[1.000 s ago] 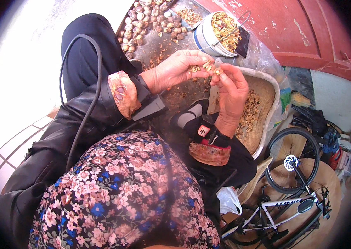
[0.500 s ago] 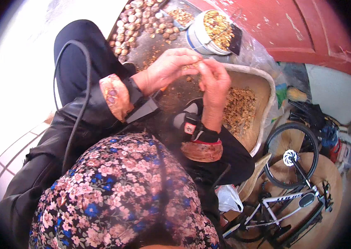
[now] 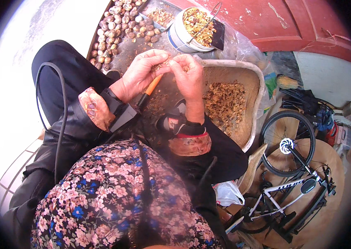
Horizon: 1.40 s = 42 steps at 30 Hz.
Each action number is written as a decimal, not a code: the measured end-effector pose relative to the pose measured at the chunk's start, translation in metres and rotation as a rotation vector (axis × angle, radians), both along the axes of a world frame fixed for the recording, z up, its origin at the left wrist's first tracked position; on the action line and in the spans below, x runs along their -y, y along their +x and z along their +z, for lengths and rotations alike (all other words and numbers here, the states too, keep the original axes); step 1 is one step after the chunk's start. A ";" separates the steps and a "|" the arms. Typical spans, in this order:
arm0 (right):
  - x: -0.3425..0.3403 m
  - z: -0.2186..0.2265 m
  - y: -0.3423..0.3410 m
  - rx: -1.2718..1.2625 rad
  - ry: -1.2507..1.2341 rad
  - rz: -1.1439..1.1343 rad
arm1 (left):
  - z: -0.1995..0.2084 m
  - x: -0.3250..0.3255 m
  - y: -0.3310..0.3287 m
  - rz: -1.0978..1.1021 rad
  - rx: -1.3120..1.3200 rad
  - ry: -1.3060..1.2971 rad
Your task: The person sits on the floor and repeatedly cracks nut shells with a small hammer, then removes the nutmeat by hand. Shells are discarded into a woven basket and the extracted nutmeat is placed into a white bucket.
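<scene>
Left hand: the left hand (image 3: 142, 72) grips an orange-handled tool (image 3: 150, 89), fingers pinching a nut (image 3: 168, 63).
Right hand: the right hand (image 3: 188, 76) pinches the same nut.
Room: tight, tray (image 3: 256, 74) rim right, white bucket (image 3: 179, 39) just beyond.

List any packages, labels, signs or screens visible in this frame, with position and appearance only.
White plastic bag: crumpled, below the right elbow, beside the bicycle.
Clear plastic sheet: crinkled, right of the white bucket.
Bicycle frame label: dark marking on the white tube, lower right.
Green package: flat, right of the basket rim.
No signs or screens.
</scene>
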State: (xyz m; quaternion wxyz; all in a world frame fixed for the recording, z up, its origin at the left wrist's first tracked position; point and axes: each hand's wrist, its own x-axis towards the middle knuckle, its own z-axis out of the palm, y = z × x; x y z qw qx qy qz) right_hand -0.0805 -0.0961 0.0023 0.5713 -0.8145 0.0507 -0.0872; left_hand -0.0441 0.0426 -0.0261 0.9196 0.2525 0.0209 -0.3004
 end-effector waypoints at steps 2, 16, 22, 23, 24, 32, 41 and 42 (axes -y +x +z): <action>-0.003 -0.002 0.007 -0.019 -0.040 0.011 | -0.001 -0.002 0.003 0.028 -0.034 0.035; -0.009 0.002 0.020 -0.049 -0.004 0.103 | 0.010 -0.011 -0.007 0.190 -0.050 -0.013; -0.019 0.009 0.032 -0.016 -0.074 0.196 | 0.011 -0.020 -0.006 0.234 -0.026 0.013; -0.020 0.009 0.033 -0.019 -0.084 0.204 | 0.010 -0.021 -0.006 0.253 -0.032 0.019; -0.022 0.008 0.034 -0.022 -0.095 0.212 | 0.009 -0.022 -0.006 0.277 -0.056 0.015; -0.025 -0.006 0.061 -0.102 0.049 0.194 | -0.006 -0.024 0.014 0.307 -0.098 -0.031; -0.031 -0.010 0.083 -0.018 -0.007 0.308 | -0.015 -0.030 0.026 0.396 -0.103 0.015; -0.033 -0.010 0.084 -0.027 -0.006 0.301 | -0.015 -0.030 0.026 0.405 -0.091 0.007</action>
